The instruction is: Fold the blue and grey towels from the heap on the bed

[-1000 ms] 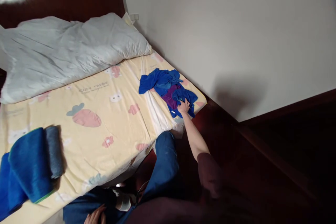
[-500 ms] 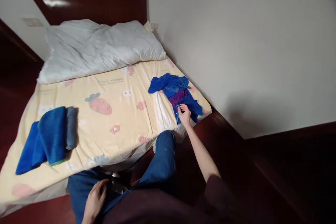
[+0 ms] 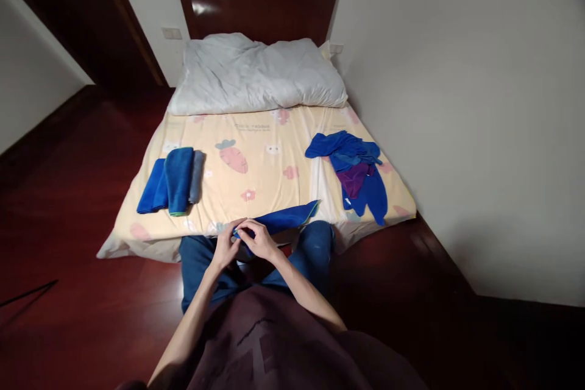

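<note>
A blue towel with green edging stretches from my hands to the right along the bed's front edge. My left hand and my right hand meet close together at its left end, fingers pinched on the cloth. The towel's far end lies on the bedsheet, and part of it is hidden behind my hands. On the bed's right side lies a crumpled pile of blue cloths with a purple cloth among them. Folded blue towels and a rolled grey towel sit side by side at the left.
The bed has a cream sheet with carrot prints. A white quilt is bunched against the dark wooden headboard. My knees touch or nearly touch the bed's front edge. A wall stands close on the right.
My right hand has come from the cloth pile to the middle, bringing a blue towel along. My left hand has risen from my lap to grip it. The view has turned left.
</note>
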Demonstrator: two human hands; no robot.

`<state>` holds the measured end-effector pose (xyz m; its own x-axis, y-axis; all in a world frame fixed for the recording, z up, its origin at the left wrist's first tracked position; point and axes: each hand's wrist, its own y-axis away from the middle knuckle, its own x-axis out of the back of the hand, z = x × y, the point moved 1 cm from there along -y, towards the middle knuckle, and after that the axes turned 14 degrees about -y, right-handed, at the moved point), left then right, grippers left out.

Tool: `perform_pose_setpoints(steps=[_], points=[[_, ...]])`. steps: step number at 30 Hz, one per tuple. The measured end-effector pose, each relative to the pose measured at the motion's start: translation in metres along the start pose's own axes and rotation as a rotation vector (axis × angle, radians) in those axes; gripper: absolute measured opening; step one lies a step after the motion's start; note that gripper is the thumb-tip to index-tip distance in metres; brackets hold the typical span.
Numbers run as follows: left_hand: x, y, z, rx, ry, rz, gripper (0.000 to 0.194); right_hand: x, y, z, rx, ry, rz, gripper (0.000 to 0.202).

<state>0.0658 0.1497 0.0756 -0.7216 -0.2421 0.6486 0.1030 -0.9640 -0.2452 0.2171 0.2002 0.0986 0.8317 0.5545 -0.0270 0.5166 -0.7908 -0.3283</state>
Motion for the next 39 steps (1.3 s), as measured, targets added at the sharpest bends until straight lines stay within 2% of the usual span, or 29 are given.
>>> perform_pose_setpoints(steps=[2,5,9,13,15,17,21,24,26,29,33,36,39], points=[[0.014,0.013,0.001,0.0,-0.055,0.051,0.029,-0.005,0.003,-0.015,0.031,0.014,-0.013,0.02],[0.023,0.032,0.008,0.009,-0.114,0.088,0.023,0.004,0.007,-0.031,0.042,0.069,0.012,0.02],[0.02,0.046,0.027,-0.054,-0.131,0.105,0.031,0.016,0.022,-0.046,-0.047,0.089,0.035,0.021],[0.017,0.046,0.037,-0.095,-0.163,0.056,0.044,0.028,0.042,-0.071,-0.083,0.17,-0.049,0.021],[0.022,0.045,0.034,-0.089,-0.166,0.046,0.054,0.04,0.051,-0.087,-0.055,0.235,-0.07,0.02],[0.031,0.045,0.028,-0.064,-0.175,0.079,0.062,0.058,0.059,-0.103,-0.012,0.304,-0.035,0.02],[0.061,0.045,0.007,0.019,-0.256,0.218,0.063,0.105,0.077,-0.125,0.037,0.466,0.144,0.019],[0.087,0.048,-0.012,0.068,-0.341,0.291,0.058,0.14,0.089,-0.129,0.044,0.576,0.291,0.019],[0.104,0.051,-0.023,0.088,-0.403,0.311,0.052,0.159,0.094,-0.127,0.044,0.626,0.343,0.02],[0.128,0.06,-0.032,0.064,-0.469,0.211,0.04,0.176,0.097,-0.122,0.024,0.693,0.373,0.025],[0.153,0.077,-0.025,0.017,-0.519,-0.001,0.023,0.184,0.105,-0.115,-0.087,0.698,0.353,0.031],[0.166,0.089,-0.011,0.015,-0.511,-0.047,0.016,0.181,0.119,-0.108,-0.248,0.611,0.284,0.031],[0.182,0.099,0.0,0.037,-0.513,-0.058,0.023,0.172,0.143,-0.099,-0.455,0.499,0.193,0.028]])
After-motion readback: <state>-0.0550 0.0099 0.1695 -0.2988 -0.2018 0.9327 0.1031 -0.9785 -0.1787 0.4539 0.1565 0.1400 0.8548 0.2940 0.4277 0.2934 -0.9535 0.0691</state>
